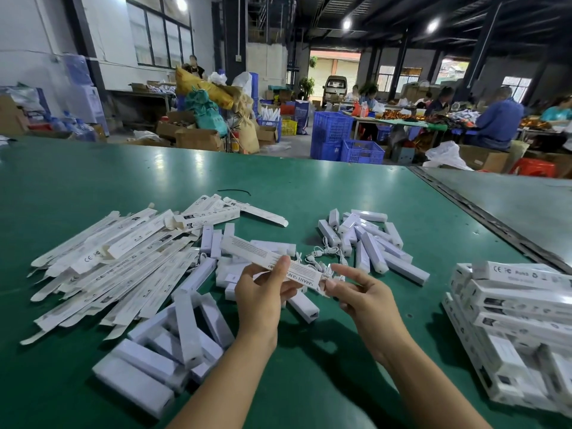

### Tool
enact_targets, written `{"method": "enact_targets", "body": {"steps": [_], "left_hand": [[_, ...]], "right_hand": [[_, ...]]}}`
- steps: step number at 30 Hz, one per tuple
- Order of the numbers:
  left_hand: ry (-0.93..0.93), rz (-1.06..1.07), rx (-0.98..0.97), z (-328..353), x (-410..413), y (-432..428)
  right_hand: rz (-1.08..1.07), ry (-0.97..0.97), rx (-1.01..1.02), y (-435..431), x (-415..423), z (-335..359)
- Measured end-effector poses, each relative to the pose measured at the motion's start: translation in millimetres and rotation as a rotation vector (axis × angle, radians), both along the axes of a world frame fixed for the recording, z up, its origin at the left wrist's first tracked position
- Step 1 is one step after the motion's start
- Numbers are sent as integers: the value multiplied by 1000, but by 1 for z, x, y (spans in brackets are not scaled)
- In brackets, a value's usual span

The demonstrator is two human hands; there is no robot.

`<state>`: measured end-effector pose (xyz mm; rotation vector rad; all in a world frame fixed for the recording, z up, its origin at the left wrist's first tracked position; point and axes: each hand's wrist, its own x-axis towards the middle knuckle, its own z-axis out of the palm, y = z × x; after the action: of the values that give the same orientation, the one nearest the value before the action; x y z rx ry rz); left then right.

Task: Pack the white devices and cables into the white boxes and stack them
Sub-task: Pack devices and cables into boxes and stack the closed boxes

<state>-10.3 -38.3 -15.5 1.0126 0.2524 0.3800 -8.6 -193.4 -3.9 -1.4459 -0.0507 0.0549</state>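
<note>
Holding one white box [253,250] above the middle of the green tabletop [340,187].
The left hand [263,294] grips the box's middle, thumb on top; the right hand [356,292] pinches its near end. Just beyond the hands lie white cables [322,253], with loose white devices [368,239] farther back, flat boxes [108,264] toward the left edge, and packed boxes [510,308] stacked at the right edge.
</note>
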Motion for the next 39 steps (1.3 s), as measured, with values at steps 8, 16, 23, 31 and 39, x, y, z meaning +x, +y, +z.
{"method": "enact_targets", "body": {"steps": [8, 16, 23, 31, 39], "left_hand": [[74, -45, 1, 2, 2, 5], [106, -214, -29, 1, 0, 5], [64, -161, 79, 0, -3, -1], [-121, -248, 413, -5, -9, -8], [-186, -318, 769, -12, -11, -7]], "right_hand": [[78, -162, 21, -2, -1, 1], [-64, -425, -339, -1, -3, -2], [-87, -447, -407, 4, -5, -10], [-318, -293, -390, 4, 5, -15], [-324, -465, -426, 8, -2, -17]]}}
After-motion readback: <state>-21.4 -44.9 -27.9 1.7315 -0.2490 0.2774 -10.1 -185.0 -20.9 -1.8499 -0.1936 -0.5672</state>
